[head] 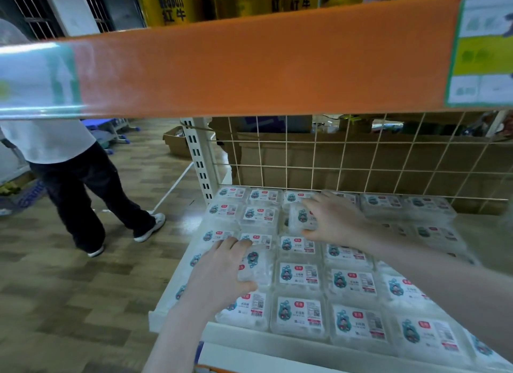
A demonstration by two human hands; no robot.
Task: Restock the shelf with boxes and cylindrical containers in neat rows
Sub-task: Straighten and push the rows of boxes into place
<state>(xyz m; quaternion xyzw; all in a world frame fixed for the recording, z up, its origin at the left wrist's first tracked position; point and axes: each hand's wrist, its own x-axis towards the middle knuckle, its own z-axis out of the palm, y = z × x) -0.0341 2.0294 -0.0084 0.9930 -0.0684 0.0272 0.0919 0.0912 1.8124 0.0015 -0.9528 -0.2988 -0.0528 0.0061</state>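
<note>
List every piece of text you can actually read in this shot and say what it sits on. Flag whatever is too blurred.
"RedBull" and "红牛": on the yellow cans on the upper shelf.
Labels on the clear plastic boxes: a red logo, print, barcodes and QR codes, all too small to read.
Shelf-edge tag on the orange rail: blurred, unreadable.
Blue lettering on the item on the floor at left: blurred, unreadable.
</note>
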